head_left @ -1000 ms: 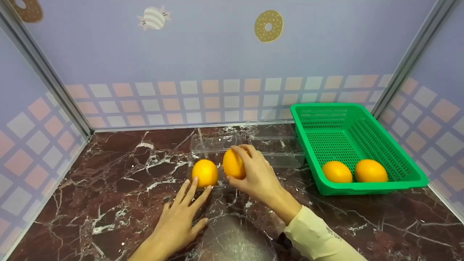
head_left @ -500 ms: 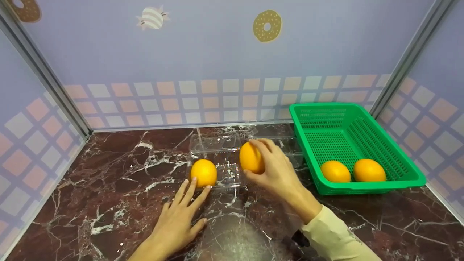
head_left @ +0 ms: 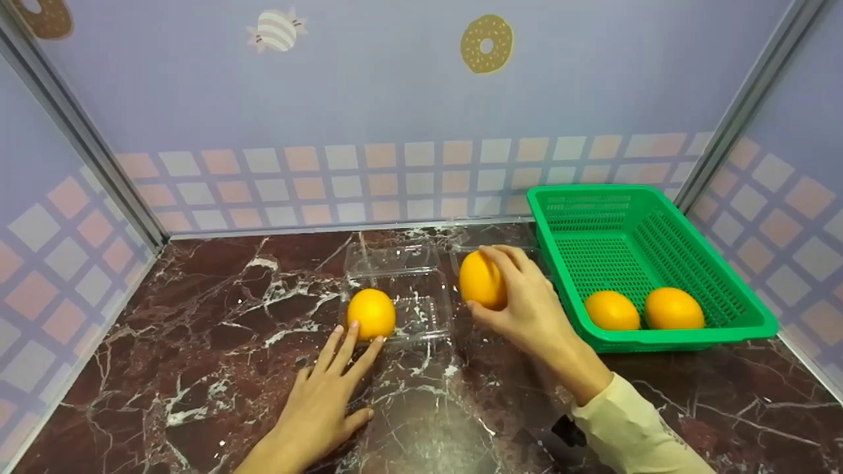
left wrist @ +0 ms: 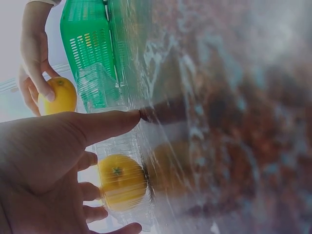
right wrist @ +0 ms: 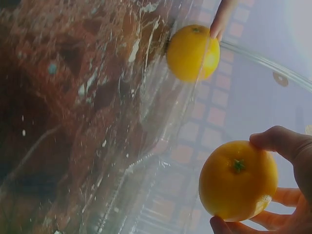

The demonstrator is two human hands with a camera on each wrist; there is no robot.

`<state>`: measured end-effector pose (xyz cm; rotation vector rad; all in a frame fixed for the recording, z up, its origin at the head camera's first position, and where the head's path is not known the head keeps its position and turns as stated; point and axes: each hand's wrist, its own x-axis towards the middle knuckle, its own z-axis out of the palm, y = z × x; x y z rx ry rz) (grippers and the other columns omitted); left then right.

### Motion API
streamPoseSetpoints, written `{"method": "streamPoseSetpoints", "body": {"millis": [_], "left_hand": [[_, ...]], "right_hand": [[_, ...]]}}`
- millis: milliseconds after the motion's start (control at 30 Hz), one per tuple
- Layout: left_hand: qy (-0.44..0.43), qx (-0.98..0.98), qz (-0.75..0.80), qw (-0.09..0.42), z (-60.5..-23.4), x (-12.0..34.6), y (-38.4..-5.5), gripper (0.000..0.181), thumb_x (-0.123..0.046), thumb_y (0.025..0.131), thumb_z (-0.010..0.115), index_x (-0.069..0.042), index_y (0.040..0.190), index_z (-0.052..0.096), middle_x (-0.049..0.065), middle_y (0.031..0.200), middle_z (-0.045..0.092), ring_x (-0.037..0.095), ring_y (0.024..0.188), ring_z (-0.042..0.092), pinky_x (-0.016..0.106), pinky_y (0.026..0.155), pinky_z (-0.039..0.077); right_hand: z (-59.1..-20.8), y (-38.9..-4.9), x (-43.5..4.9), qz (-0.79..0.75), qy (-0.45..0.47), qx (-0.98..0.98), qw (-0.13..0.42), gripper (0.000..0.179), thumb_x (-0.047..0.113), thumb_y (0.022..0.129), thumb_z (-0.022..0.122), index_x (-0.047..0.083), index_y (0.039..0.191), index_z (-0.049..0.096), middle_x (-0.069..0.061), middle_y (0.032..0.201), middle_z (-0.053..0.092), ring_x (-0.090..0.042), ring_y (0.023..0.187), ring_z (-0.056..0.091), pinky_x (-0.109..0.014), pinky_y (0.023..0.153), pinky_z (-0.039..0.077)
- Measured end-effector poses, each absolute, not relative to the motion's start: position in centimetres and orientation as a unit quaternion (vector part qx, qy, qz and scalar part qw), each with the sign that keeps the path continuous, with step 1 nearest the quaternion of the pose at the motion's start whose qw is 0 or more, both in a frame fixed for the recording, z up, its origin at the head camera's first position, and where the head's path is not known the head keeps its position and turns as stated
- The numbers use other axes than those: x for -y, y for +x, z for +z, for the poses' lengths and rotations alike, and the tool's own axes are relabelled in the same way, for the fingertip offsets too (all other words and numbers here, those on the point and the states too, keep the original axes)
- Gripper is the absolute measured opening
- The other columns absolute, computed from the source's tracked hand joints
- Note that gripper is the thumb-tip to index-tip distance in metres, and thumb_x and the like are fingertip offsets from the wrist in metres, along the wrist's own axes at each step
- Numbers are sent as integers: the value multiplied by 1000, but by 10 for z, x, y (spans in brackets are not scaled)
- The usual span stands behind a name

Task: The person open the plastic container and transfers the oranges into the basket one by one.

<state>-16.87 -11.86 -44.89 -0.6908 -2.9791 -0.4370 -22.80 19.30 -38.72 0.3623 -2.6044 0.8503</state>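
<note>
My right hand grips an orange between thumb and fingertips, raised above the counter. In the right wrist view, the green stem end of this held orange faces the camera. Another orange sits in the left part of a clear plastic clamshell box with its lid folded back. My left hand lies spread at the box's front left, fingers extended, with fingertips at the front of that orange. Behind the right hand, a second clear plastic box is mostly hidden.
At the right stands a green slotted plastic basket, with two oranges at its near end. The dark red marble-patterned counter is bounded by a patterned back wall and side panels.
My right hand has carried its orange rightward from over the left clear box to over the second one, uncovering the left box's right half. The left hand has stayed in place.
</note>
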Motion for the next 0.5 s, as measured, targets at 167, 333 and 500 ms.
{"method": "streamPoseSetpoints", "body": {"millis": [167,333,500], "left_hand": [[-219,966,-139,25,-449,118,-169,104,-33,79,93,-29,166,36,14,177,19,39,161,22,77,103,46],[-213,967,-138,25,-449,117,-169,105,-32,79,94,-29,166,36,13,177,19,39,161,22,77,104,45],[-214,966,-141,23,-449,116,-169,105,-31,79,94,-29,166,36,13,177,18,39,161,22,78,104,45]], "right_hand": [[-383,-228,-202,303,131,922,200,81,23,78,91,9,150,57,-16,149,56,-40,127,61,-61,98,57],[-384,-227,-211,311,132,917,212,80,21,77,91,8,149,57,-16,148,57,-40,124,62,-61,97,58],[-384,-224,-219,320,123,915,213,80,20,78,90,8,149,57,-17,149,56,-41,121,63,-59,94,60]]}}
